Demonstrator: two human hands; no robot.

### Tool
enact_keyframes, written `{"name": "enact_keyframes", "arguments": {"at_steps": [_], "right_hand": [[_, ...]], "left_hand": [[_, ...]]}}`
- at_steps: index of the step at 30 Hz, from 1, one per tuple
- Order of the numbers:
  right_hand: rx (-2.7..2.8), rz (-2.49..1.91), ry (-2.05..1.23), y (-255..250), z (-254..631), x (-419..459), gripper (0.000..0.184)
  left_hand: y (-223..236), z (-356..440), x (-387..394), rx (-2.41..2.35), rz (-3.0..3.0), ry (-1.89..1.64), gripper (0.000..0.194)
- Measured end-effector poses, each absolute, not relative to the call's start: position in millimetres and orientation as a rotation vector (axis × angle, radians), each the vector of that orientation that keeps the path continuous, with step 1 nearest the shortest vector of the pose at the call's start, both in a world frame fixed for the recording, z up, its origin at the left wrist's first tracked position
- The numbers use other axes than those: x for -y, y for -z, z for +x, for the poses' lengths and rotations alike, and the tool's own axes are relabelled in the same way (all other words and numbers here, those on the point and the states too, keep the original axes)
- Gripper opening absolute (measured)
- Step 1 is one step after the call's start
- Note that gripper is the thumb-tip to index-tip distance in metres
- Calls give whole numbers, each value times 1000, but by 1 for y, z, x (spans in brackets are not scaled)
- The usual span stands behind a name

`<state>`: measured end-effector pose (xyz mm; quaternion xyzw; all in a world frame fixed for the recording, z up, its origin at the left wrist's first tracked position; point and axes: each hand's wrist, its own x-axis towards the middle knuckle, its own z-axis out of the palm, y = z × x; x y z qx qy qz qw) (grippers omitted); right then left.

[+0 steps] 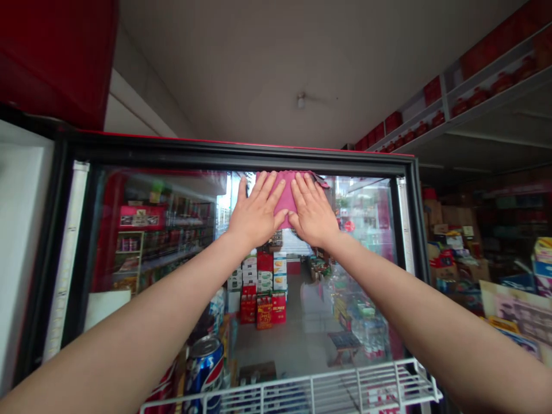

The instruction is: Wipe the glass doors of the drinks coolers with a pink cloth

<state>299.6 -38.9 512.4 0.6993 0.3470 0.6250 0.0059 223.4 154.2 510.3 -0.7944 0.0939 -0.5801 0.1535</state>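
Head view: your left hand (pixel 254 215) and right hand (pixel 317 217) rest flat, outspread. Pink cloth (pixel 286 199) lies beneath and between them.

left hand (pixel 255 214), right hand (pixel 315 217), both forearms (pixel 155 306) bare

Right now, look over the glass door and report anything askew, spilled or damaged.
I see no spill or damage. Only the pink cloth looks slightly untidy: its upper corner by the right hand is crumpled, with a dark patch showing.
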Motion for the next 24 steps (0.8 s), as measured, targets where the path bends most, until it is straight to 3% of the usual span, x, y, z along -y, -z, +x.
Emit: {"name": "enact_keyframes", "arguments": {"at_steps": [24], "right_hand": [[-1293,2129,-1934,-516,244,-125,84]], "left_hand": [[-502,164,-314,-82,-2273,1647,80]]}}
